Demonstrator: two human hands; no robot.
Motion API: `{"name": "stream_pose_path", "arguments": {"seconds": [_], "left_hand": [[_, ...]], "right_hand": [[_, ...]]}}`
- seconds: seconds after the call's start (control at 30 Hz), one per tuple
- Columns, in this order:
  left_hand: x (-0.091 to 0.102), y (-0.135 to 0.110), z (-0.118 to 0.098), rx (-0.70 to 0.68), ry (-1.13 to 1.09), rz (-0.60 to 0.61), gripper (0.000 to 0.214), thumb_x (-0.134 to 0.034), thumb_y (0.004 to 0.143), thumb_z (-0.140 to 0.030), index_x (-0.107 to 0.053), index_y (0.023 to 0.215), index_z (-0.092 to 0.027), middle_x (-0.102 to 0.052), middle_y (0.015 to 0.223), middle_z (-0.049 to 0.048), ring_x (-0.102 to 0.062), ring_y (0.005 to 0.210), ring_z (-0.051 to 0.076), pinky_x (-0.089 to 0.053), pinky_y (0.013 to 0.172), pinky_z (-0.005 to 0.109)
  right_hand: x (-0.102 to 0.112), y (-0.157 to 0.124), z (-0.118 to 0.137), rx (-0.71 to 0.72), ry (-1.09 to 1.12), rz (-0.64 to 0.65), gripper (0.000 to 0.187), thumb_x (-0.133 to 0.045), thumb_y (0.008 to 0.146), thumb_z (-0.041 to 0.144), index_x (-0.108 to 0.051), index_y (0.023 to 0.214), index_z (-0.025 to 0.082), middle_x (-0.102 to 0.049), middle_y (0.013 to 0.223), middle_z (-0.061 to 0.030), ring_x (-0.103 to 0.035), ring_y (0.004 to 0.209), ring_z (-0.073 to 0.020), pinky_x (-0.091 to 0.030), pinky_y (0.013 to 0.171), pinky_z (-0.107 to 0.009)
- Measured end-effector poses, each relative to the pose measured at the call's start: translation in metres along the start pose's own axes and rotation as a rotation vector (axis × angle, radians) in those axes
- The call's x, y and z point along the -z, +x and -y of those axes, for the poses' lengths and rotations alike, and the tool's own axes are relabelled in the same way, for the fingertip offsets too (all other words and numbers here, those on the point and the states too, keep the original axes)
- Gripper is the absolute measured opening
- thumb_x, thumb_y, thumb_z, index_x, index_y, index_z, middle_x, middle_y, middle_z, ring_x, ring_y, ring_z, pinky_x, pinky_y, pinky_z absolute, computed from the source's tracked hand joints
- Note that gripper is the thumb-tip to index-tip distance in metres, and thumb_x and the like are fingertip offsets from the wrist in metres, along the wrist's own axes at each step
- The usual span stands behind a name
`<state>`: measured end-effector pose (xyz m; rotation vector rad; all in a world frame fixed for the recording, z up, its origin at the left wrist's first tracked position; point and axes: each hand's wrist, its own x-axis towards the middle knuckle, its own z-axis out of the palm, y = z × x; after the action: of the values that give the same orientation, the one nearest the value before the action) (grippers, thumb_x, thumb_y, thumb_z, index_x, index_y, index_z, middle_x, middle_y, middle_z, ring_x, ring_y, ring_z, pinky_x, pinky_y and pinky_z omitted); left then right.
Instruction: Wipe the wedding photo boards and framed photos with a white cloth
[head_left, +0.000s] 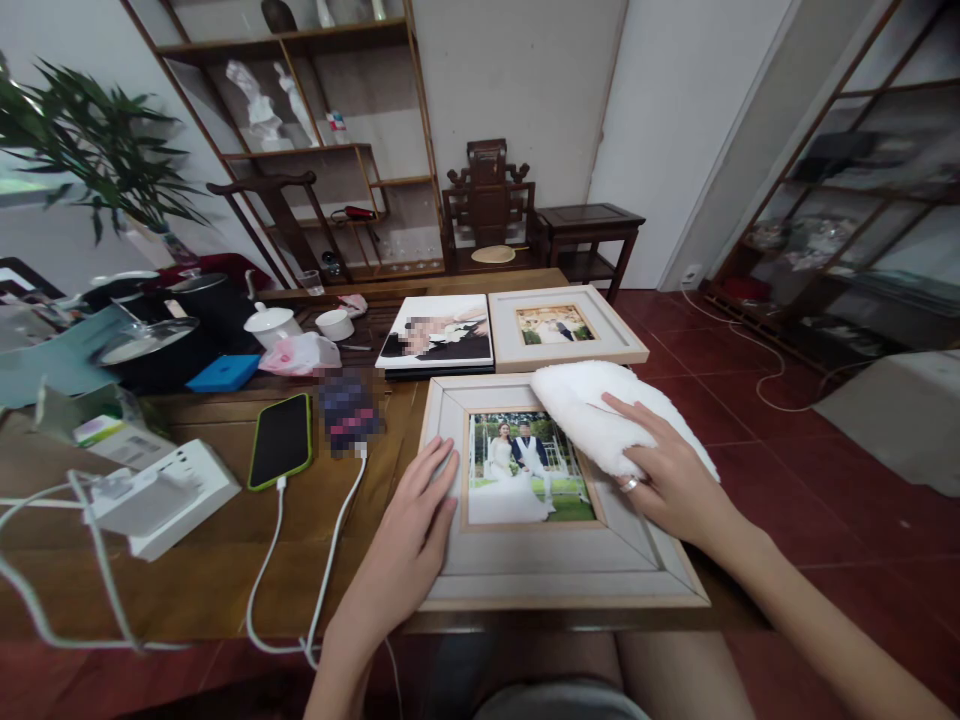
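In front of me a pale photo frame [555, 586] lies face up on the wooden table, with a picture of two people on a swing [517, 470] inside its wide border. My left hand [416, 535] rests on the frame's left side, fingers stretched out along it. A fluffy white cloth [581, 400] covers the upper right corner of the frame. My right hand [667, 475], with a ring on one finger, grips this cloth and presses it against the frame's right side. The index finger reaches over the cloth; the fingertips underneath are partly hidden.
Behind lie a second framed photo [630, 343] and a photo panel [484, 352]. To the left are a phone [281, 440] with a charging cable, a power strip [176, 500], a blue box [223, 373], pots [161, 345] and a white bowl [334, 324]. The table's right edge is close by.
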<state>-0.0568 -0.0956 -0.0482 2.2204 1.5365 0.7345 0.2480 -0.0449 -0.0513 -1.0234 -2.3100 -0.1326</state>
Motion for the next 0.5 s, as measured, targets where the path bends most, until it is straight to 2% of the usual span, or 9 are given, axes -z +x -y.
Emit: {"name": "stream_pose_path", "arguments": {"seconds": [0.23,0.3,0.43,0.5], "left_hand": [[0.005,0.016,-0.006,-0.014,0.003,-0.055,0.051,-0.041,0.085,-0.014,-0.041,0.136,-0.019,-0.046,0.13,0.0123,-0.036,0.129,0.025,-0.031,0.109,0.047],[0.004,0.02,-0.005,-0.017,0.019,-0.061,0.047,-0.04,0.088,-0.016,-0.043,0.135,-0.018,-0.044,0.133,0.0128,-0.035,0.131,0.024,-0.03,0.11,0.046],[-0.002,0.021,0.003,-0.049,0.014,-0.054,0.04,-0.035,0.094,-0.023,-0.046,0.133,-0.02,-0.033,0.148,0.0099,-0.021,0.141,0.023,-0.022,0.114,0.047],[-0.004,0.021,0.006,-0.05,-0.003,-0.043,0.04,-0.033,0.095,-0.024,-0.047,0.132,-0.019,-0.035,0.148,0.0092,-0.021,0.141,0.022,-0.022,0.114,0.047]], "right_hand": [[-0.001,0.0,-0.001,-0.017,0.006,0.047,0.02,-0.048,0.068,0.007,-0.062,0.069,0.021,-0.053,0.134,-0.0101,-0.037,0.131,-0.0313,-0.035,0.104,-0.057],[-0.002,0.0,-0.001,-0.016,0.011,0.044,0.021,-0.048,0.068,0.006,-0.063,0.071,0.021,-0.053,0.134,-0.0101,-0.037,0.132,-0.0308,-0.034,0.104,-0.056],[-0.004,-0.001,-0.003,-0.039,0.031,-0.01,0.016,-0.05,0.069,0.009,-0.061,0.069,0.02,-0.047,0.139,-0.0131,-0.038,0.13,-0.0312,-0.034,0.104,-0.055],[-0.005,-0.002,-0.004,-0.047,0.042,-0.028,0.013,-0.051,0.07,0.01,-0.06,0.067,0.02,-0.043,0.142,-0.0153,-0.04,0.129,-0.0324,-0.035,0.103,-0.056]]}}
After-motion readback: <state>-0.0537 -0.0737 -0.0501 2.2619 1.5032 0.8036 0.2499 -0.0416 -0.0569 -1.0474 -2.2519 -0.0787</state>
